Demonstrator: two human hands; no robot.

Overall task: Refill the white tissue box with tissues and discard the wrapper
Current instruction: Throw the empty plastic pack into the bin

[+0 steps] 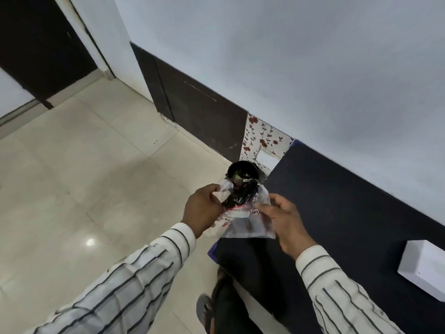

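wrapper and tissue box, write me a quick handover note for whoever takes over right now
Left hand pinches the left edge of the clear printed plastic wrapper; right hand holds its right edge.
The wrapper hangs just above the round black bin on the floor by the wall.
The white rectangular tissue box sits on the dark table to the right; its contents can't be seen.
Done: wrapper looks empty and carried to the bin.
Left: drop the wrapper in the bin.

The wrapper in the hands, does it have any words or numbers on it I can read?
None can be read for sure.
Wrapper, white letters on the dark band: too blurred to read.
Wrapper, small red and dark print near the left hand: too small to read.
Wrapper, round red mark near the right hand: one white character, unclear.
White box: no text visible.
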